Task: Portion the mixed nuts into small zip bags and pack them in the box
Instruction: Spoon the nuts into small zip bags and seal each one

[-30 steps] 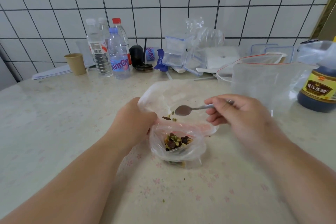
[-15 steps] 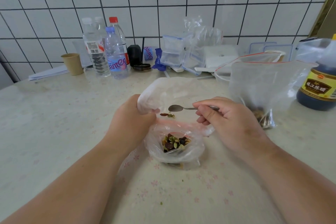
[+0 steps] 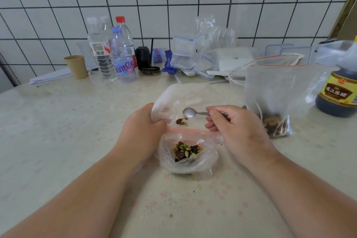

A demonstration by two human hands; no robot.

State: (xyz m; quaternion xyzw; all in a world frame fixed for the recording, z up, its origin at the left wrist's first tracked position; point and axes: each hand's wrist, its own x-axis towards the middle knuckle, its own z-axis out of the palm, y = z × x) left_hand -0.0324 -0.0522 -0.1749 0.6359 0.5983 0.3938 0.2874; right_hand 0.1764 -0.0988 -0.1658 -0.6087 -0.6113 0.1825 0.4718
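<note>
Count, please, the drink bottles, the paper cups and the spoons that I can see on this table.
Clear plastic bottles: 4
Brown paper cup: 1
Small metal spoon: 1, held in the right hand
Total: 6

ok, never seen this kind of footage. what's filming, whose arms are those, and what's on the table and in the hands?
There is no robot here. A person wears a wide-angle camera on the head, looking forward and down, so the two bare arms coming in from the bottom are their own.

The left hand grips the rim of a small zip bag, holding it open. Mixed nuts already lie in its bottom, and a few sit near its mouth. The right hand holds a small metal spoon, its bowl looking empty, over the opening.

To the right on the table stands a larger clear bag with more nuts at its bottom. At the back: water bottles, a paper cup, clear plastic boxes and a dark sauce bottle.
</note>
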